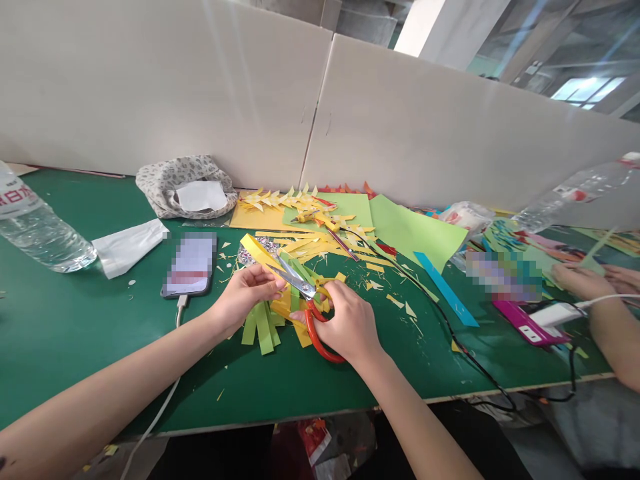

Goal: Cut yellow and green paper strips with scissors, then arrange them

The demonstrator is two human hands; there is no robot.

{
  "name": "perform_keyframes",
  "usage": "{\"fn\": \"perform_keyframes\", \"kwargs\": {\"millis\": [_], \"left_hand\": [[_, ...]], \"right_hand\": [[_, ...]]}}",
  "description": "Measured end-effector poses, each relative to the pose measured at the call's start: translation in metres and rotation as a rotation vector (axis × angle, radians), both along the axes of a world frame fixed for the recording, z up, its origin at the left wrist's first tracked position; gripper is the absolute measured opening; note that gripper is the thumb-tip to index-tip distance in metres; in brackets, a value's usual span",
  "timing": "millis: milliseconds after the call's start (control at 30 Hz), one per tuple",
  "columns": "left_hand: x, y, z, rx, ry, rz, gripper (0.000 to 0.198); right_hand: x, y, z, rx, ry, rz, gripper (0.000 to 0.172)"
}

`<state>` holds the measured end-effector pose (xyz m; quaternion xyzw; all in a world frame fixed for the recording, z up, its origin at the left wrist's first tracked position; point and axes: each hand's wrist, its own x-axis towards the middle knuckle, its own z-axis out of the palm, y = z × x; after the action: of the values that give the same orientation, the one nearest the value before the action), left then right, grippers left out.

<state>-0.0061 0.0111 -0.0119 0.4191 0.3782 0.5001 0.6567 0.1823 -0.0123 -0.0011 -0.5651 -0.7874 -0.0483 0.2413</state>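
My right hand (350,323) is closed round the red handles of a pair of scissors (306,301), whose steel blades point up and left. My left hand (247,292) pinches a yellow paper strip (255,250) that runs up and left across the blades. Under both hands lies a bundle of green and yellow paper strips (265,327) on the green table (75,313). Small yellow offcuts are scattered around the hands.
A phone (190,265) on a white cable lies left of my hands. A water bottle (35,230) lies at far left, next to a white bag (127,245) and a cloth pouch (187,187). Folded yellow pieces (285,199) and green sheets (415,230) lie behind. Another person's hands (590,280) work at the right.
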Motion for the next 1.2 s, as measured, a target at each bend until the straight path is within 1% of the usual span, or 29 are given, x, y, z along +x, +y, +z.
{"fn": "perform_keyframes", "kwargs": {"millis": [333, 467, 600, 733, 867, 1200], "left_hand": [[-0.0004, -0.0007, 0.0002, 0.019, -0.007, -0.023, 0.009], [-0.0009, 0.0002, -0.0005, 0.012, -0.004, -0.010, 0.013], [-0.0015, 0.0008, -0.0025, 0.014, 0.006, -0.002, 0.013], [-0.0011, 0.0009, -0.0050, 0.031, 0.034, -0.009, 0.016], [-0.0008, 0.0009, -0.0060, 0.025, 0.039, -0.013, 0.013], [-0.0006, 0.0004, -0.0033, 0.004, 0.022, -0.014, 0.013]], "right_hand": [[0.0003, 0.0007, -0.0014, 0.018, 0.012, 0.010, 0.033], [0.0008, 0.0011, -0.0013, 0.015, 0.017, -0.020, 0.033], [0.0022, 0.0021, -0.0006, 0.053, -0.034, -0.036, 0.038], [0.0023, 0.0024, -0.0006, 0.048, -0.084, -0.035, 0.041], [0.0016, 0.0017, -0.0013, 0.047, -0.085, -0.028, 0.039], [0.0003, 0.0019, -0.0022, 0.009, -0.021, -0.023, 0.035]]}}
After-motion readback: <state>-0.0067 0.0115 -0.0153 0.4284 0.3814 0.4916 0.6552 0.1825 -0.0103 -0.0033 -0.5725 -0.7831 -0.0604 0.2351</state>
